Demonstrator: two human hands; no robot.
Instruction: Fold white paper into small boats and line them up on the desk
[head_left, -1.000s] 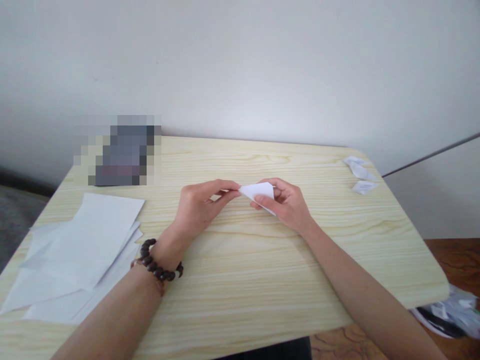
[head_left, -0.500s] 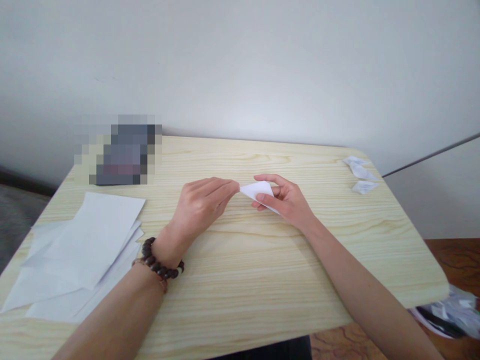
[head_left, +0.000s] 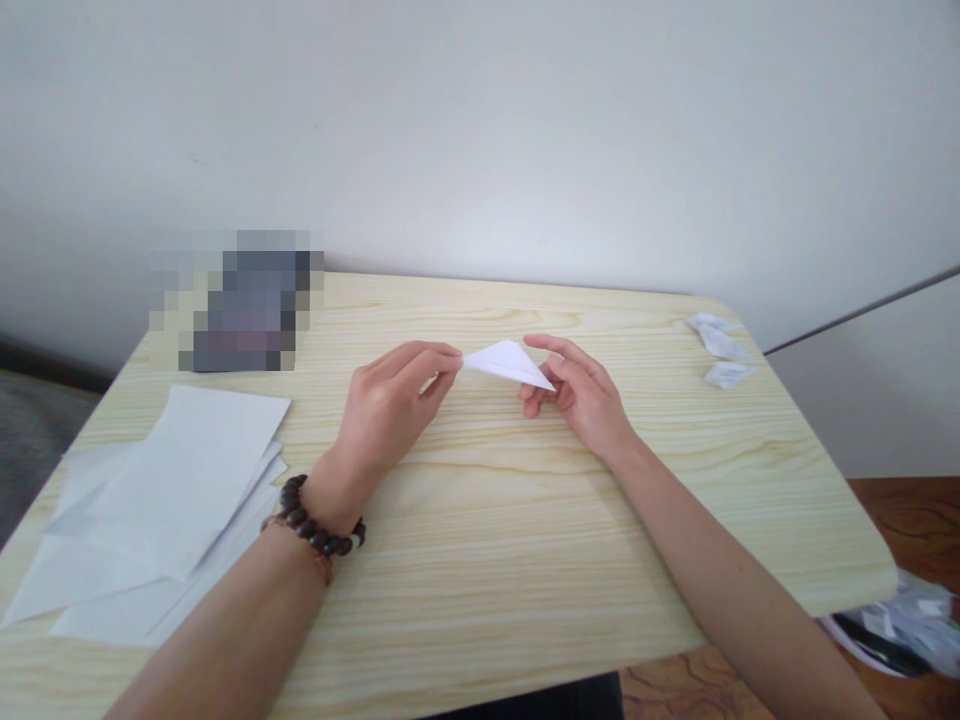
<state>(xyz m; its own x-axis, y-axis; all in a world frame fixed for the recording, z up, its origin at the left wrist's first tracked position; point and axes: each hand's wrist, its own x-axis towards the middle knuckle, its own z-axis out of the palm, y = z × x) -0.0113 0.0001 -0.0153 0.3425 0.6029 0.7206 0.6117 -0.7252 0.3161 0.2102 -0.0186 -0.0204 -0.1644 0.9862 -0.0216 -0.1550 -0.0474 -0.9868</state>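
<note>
A small piece of folded white paper (head_left: 507,360), pointed at both ends, is held above the middle of the table. My left hand (head_left: 401,400), with dark beads on its wrist, pinches the paper's left tip between thumb and fingers. At the other end, my right hand (head_left: 589,395) has its fingers apart around the right tip. That tip overlaps the right fingers in view; whether they touch it I cannot tell.
Loose white paper sheets (head_left: 187,470) lie overlapping at the table's left. Behind them is a blurred dark object (head_left: 251,310). Several folded paper pieces (head_left: 727,375) rest near the right edge. A wall (head_left: 510,150) borders the wooden table (head_left: 480,600); a plastic bag (head_left: 919,620) sits below right.
My right thumb has come off the folded paper and its fingers have loosened. The paper now shows its full length, turned and slightly higher, with my left hand still pinching its left tip.
</note>
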